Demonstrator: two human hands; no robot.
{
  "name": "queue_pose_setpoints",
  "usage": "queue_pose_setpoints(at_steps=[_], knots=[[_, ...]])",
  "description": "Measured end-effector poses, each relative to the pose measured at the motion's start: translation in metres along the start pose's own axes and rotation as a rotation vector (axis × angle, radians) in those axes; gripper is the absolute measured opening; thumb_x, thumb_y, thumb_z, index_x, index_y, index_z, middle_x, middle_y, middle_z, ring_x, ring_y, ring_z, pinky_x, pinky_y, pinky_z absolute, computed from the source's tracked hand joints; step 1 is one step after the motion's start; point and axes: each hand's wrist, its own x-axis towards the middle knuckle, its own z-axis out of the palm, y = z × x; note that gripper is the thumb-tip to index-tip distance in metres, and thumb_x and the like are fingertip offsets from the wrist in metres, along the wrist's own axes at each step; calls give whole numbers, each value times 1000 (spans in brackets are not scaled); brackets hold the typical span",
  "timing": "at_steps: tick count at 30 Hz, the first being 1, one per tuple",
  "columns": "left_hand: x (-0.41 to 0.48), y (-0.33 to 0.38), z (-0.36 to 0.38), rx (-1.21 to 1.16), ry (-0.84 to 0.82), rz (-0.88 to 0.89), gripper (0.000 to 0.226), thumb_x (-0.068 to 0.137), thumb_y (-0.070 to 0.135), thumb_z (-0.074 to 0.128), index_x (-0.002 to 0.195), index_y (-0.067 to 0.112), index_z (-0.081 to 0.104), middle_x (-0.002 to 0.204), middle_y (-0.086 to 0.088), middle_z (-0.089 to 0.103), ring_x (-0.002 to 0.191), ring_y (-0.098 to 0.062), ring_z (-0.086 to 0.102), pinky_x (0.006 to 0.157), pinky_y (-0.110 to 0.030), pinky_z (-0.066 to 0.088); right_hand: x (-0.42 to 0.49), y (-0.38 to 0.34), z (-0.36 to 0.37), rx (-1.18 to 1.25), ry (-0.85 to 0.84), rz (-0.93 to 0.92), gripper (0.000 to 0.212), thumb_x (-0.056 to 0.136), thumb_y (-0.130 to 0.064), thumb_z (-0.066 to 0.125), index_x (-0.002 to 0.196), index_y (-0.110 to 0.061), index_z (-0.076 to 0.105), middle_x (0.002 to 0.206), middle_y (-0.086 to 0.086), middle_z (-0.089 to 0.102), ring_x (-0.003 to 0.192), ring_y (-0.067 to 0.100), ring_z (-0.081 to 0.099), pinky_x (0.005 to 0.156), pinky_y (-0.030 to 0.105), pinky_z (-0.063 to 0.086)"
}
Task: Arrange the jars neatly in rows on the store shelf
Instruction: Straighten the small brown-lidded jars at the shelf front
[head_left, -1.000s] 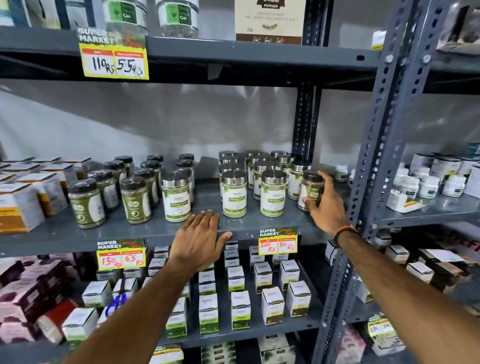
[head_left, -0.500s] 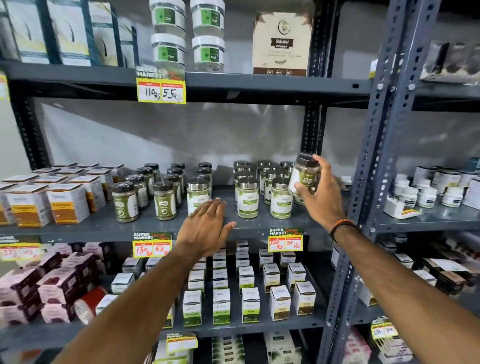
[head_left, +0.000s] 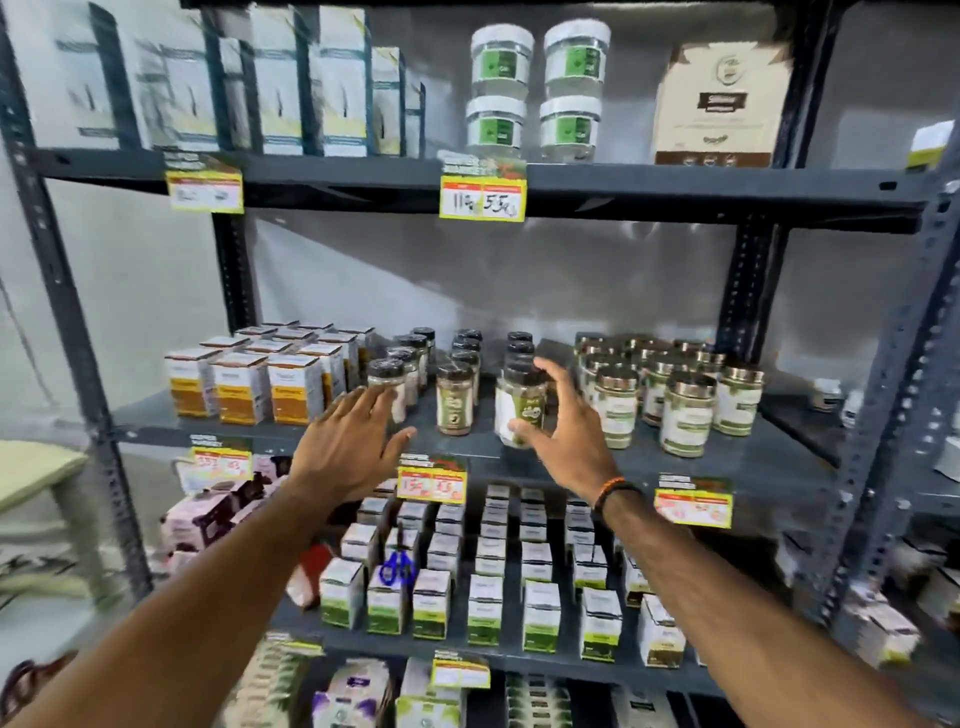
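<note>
My right hand (head_left: 563, 434) grips a black-lidded jar of green powder (head_left: 519, 408), tilted, just above the front of the middle shelf (head_left: 753, 457). It sits at the head of the right column of black-lidded jars (head_left: 519, 345). A second such jar (head_left: 454, 397) stands upright just to its left, and a third (head_left: 387, 384) heads the left column. My left hand (head_left: 345, 447) is spread flat, fingers reaching the third jar's base. Silver-lidded jars (head_left: 688, 413) stand in rows to the right.
Orange-and-white boxes (head_left: 241, 387) fill the shelf's left end. Yellow price tags (head_left: 431, 482) hang on the shelf edge. Small green-and-white boxes (head_left: 488, 608) line the shelf below, with blue scissors (head_left: 397, 566) among them. Tubs (head_left: 537, 88) and cartons stand above. A grey upright (head_left: 893, 426) is at right.
My right hand has lifted the jar from the silver-lidded group at the right and carried it left to the black-lidded columns. My left hand slid left along the shelf; the view shifted left and up.
</note>
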Motion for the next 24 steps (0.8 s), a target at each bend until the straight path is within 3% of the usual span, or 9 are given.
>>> queue_pose_setpoints(at_steps=[5,10,13,16,21,24], knots=[[-4,-57,20,17,-75,-75,69,99,66,29,139,12,45,139,-13,58,129,-31,52,100,-47,49,2,6,54,39,23,49,82,86,-30,80,151,-44,32,138,1,63,114,17,63,100,39,54],[0,-80,50,-80,-182,-98,75,96,71,25,144,15,41,148,-13,52,130,-33,52,95,-52,51,8,15,82,21,65,69,83,88,-31,79,153,-44,29,143,-1,60,119,17,63,101,39,54],[4,-83,68,-77,-206,-64,76,97,68,27,147,12,41,153,-13,47,136,-32,48,105,-49,44,11,17,89,11,78,67,87,88,-32,79,157,-43,26,147,0,58,124,18,61,104,40,53],[11,-84,79,-54,-179,-39,77,99,66,25,149,9,42,155,-16,46,140,-33,44,116,-46,32,13,21,94,-22,79,57,94,88,-34,80,160,-44,20,141,3,62,115,16,64,100,43,55],[18,-90,91,-51,-161,-12,79,99,67,20,151,11,40,158,-14,43,144,-28,40,121,-44,26,10,21,95,-28,118,70,96,86,-35,82,161,-38,24,150,3,52,132,15,51,108,30,41],[18,-92,96,-43,-145,-14,84,98,71,13,150,12,42,156,-13,46,143,-28,41,121,-45,27,9,19,94,-34,135,68,99,83,-35,84,162,-35,24,152,3,49,128,6,43,109,30,41]])
